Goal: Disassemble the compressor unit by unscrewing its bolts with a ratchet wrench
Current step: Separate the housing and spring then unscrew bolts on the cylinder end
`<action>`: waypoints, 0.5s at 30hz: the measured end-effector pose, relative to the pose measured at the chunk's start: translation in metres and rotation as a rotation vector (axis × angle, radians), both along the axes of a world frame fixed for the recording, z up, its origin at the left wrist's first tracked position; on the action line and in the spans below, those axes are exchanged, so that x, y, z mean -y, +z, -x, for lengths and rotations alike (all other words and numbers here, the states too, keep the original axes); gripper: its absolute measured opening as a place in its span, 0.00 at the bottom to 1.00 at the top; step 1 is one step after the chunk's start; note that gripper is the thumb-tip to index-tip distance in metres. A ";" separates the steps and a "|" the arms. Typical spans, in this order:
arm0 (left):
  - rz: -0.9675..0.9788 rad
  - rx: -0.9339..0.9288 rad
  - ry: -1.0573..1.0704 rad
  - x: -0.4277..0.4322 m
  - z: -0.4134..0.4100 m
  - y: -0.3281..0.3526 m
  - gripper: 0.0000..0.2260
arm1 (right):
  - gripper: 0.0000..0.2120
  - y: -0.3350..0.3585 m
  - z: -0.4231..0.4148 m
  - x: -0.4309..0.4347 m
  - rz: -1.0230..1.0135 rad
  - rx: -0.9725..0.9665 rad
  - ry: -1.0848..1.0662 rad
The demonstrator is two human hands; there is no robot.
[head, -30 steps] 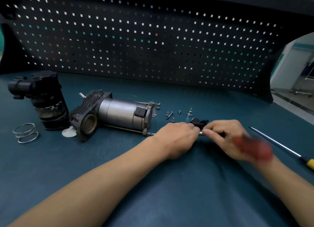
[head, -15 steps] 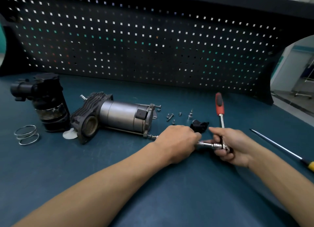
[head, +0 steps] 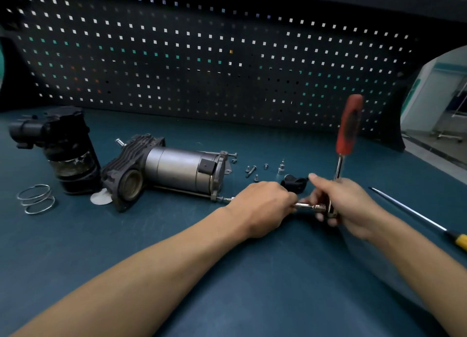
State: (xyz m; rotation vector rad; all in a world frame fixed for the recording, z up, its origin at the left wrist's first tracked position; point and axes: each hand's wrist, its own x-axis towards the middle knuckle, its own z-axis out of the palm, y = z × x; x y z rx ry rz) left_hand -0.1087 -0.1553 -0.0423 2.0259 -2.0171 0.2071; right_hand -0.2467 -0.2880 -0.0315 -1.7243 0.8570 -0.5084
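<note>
Compressor unit (head: 177,170), silver with a dark finned head, is laid sideways toward the left edge of the table (head: 227,286). The ratchet wrench (head: 347,129) is gripped by the right hand (head: 346,205), its extension (head: 305,206), apparently on a bolt (head: 222,198), by the left hand (head: 262,205).

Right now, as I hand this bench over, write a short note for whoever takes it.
Left hand grips the chrome extension bar, aimed at the lower long bolt of the silver-and-black compressor unit lying on its side.
Right hand holds the red-handled ratchet wrench at its head, handle upright.
Done: small loose bolts lie beside the unit.
Left: that bolt and the upper long bolt.
</note>
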 end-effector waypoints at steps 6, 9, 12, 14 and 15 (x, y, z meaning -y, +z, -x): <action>0.043 0.030 0.005 -0.004 0.005 0.002 0.11 | 0.21 -0.006 0.003 -0.001 -0.163 0.010 -0.009; 0.012 -0.030 0.005 -0.003 0.003 -0.001 0.11 | 0.25 -0.012 0.006 0.004 0.488 0.062 0.154; -0.030 -0.093 0.010 0.000 -0.002 -0.004 0.10 | 0.20 -0.013 0.008 0.014 1.024 0.182 0.349; -0.026 -0.094 0.027 0.002 -0.005 -0.005 0.08 | 0.20 -0.015 0.008 0.013 1.119 0.172 0.386; -0.020 -0.087 0.031 0.002 -0.005 -0.005 0.08 | 0.21 -0.016 0.009 0.011 1.074 0.153 0.380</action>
